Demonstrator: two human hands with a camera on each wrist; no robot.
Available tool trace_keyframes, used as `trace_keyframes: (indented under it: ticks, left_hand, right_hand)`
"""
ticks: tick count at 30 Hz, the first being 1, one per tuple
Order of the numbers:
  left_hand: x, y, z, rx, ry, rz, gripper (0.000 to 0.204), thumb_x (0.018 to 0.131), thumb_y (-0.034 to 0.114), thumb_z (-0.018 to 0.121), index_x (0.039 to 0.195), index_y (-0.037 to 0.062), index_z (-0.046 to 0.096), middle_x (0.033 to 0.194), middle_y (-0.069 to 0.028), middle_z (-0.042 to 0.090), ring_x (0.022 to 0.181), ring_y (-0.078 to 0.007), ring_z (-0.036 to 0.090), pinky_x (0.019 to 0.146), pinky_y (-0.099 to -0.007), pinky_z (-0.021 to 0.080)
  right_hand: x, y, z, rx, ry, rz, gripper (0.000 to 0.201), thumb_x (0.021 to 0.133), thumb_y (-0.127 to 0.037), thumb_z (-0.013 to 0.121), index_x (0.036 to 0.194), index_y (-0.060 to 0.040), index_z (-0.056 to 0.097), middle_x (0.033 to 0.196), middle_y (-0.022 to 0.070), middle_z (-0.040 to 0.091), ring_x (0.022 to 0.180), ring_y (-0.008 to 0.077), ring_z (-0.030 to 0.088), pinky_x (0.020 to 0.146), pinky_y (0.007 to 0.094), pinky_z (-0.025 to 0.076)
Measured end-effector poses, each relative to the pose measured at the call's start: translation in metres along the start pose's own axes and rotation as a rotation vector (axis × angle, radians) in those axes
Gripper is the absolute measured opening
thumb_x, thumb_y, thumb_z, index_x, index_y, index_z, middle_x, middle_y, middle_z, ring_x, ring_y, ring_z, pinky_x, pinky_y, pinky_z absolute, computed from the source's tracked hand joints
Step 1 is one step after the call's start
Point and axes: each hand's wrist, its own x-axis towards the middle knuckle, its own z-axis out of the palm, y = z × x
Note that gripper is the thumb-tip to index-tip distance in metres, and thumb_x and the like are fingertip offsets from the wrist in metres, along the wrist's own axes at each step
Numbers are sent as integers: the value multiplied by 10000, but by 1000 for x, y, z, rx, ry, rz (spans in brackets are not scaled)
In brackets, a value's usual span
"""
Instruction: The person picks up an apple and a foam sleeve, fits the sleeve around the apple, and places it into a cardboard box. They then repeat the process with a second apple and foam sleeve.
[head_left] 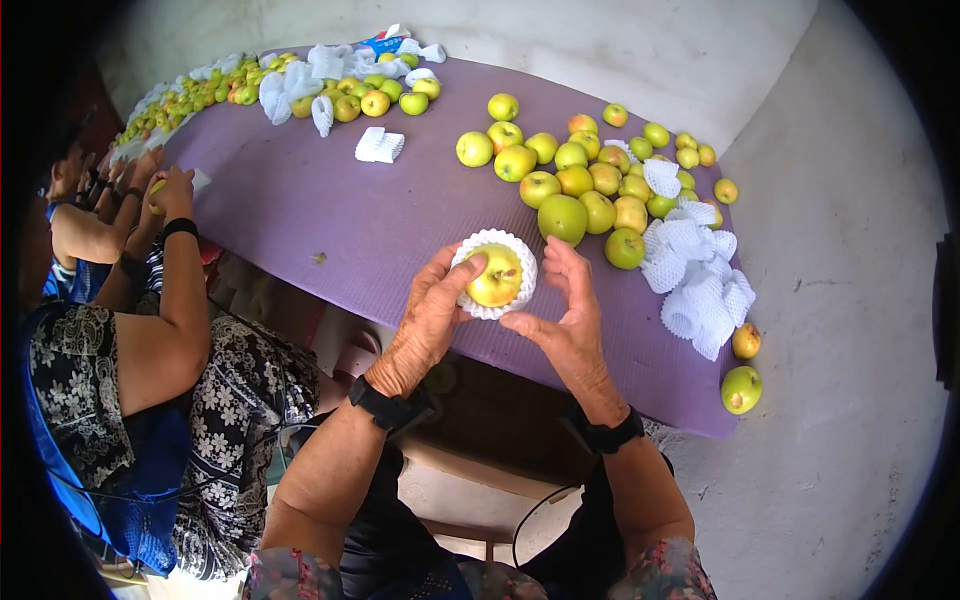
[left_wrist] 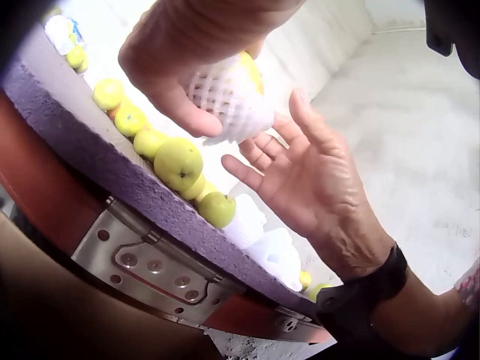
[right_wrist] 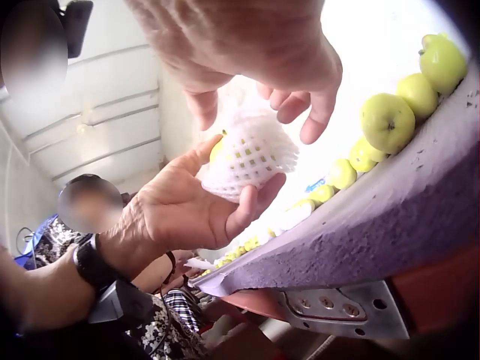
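Note:
In the head view a yellow-green apple (head_left: 497, 284) sits in a white foam net sleeve (head_left: 527, 262), its stem end showing inside the frilled rim. My left hand (head_left: 428, 312) grips the sleeved apple from the left, thumb over the fruit's top. To the right, my right hand (head_left: 570, 318) is spread with nothing in its grasp, fingertips close to the sleeve. The left wrist view shows that right palm (left_wrist: 304, 191) turned toward the net. From the right wrist view, the left fingers (right_wrist: 241, 217) curl under the mesh, and the right fingers hang above it.
Loose apples (head_left: 562, 218) cover the right half of the purple tabletop (head_left: 300, 215). Foam sleeves (head_left: 700, 290) lie heaped at the right edge, and a small stack of sleeves (head_left: 379, 146) lies mid-table. More apples pile up far left, where other people (head_left: 110, 380) sit. A wall (head_left: 830, 260) borders the right.

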Motion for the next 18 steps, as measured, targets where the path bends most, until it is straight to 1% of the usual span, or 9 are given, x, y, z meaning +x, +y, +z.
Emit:
trace_keyframes:
  ticks: [2, 5, 8, 11, 14, 17, 18]
  left_hand:
    - [-1, 3, 2, -44, -28, -17, 502, 923, 355, 609, 1301, 40, 507, 1135, -89, 629, 1016, -162, 633, 843, -325, 537]
    - [-2, 0, 7, -92, -73, -33, 466, 946, 313, 583, 1310, 36, 496, 1131, -87, 627, 1029, -172, 631, 855, -328, 538]
    - [-4, -3, 9, -74, -121, -22, 432, 966, 276, 560, 1316, 30, 504, 1155, -89, 621, 1035, -180, 628, 869, -322, 534]
    - [-9, 8, 9, 111, -11, -64, 418, 973, 276, 561, 1295, 11, 540, 1145, -90, 629, 1014, -162, 619, 857, -300, 525]
    - [0, -4, -1, 271, -43, 124, 418, 972, 299, 573, 1258, -6, 578, 1068, -84, 659, 949, -135, 618, 820, -280, 515]
    - [-2, -2, -2, 348, -31, 127, 404, 971, 294, 580, 1228, -17, 593, 971, -67, 677, 883, -120, 617, 782, -278, 512]
    - [0, -5, -5, 348, -41, 160, 394, 971, 291, 580, 1219, -15, 596, 961, -71, 679, 873, -124, 621, 776, -281, 513]
  right_hand:
    - [1, 2, 2, -144, -13, -125, 1040, 598, -239, 907, 1437, -29, 330, 1332, 189, 437, 1215, 327, 472, 1038, 434, 409]
    - [-1, 0, 12, -142, -40, -137, 1088, 582, -221, 914, 1452, -21, 293, 1356, 196, 409, 1256, 343, 447, 1051, 431, 404]
    - [-3, 3, 18, -29, -33, -22, 1064, 580, -185, 908, 1445, -23, 309, 1338, 195, 427, 1240, 341, 462, 1046, 420, 411]
    - [-3, 10, 19, 1, -8, -3, 1014, 594, -144, 884, 1432, -23, 327, 1318, 187, 449, 1221, 332, 483, 1032, 412, 424]
    - [-2, 8, 17, -53, -22, -17, 972, 599, -117, 868, 1415, -28, 348, 1297, 176, 469, 1195, 316, 505, 1015, 402, 437]
    - [-3, 13, 18, 110, -66, 54, 944, 603, -114, 866, 1401, -37, 368, 1284, 168, 483, 1176, 300, 520, 1003, 397, 444]
    - [-4, 13, 17, 105, -74, 57, 937, 604, -115, 866, 1398, -38, 374, 1279, 166, 488, 1171, 296, 524, 1000, 395, 446]
